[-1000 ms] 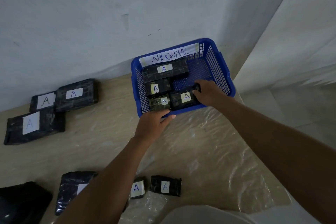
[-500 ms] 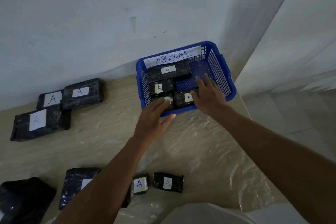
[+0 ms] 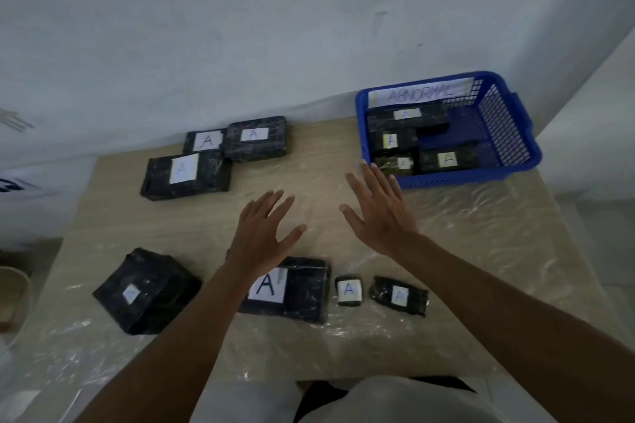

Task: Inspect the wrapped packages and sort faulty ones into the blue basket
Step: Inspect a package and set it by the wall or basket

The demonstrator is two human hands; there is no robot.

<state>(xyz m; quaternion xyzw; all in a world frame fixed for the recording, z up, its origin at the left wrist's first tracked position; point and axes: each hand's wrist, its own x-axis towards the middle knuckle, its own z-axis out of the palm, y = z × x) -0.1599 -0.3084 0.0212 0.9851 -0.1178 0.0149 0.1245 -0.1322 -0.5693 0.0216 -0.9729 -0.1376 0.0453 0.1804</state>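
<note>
Blue plastic marks the far-right corner of the bench (image 3: 515,268), where the blue basket (image 3: 508,134), tagged ABNORMAL, holds four black wrapped packages (image 3: 446,158) with white A labels. A group of three packages (image 3: 185,175) lies at the far left by the wall, seemingly set aside as sound, though that is a judgement. Along the near edge sit four more: a bulky package (image 3: 144,292), a flat package (image 3: 295,288) partly under the left forearm, a tiny package (image 3: 348,290) and a crumpled package (image 3: 398,295). These look uninspected, so roughly half the sorting appears left. Clear plastic sheet (image 3: 481,233) covers the bench. The left hand (image 3: 264,233) and right hand (image 3: 381,213) hover mid-bench, each grip spread with straight fingers, holding nothing.
</note>
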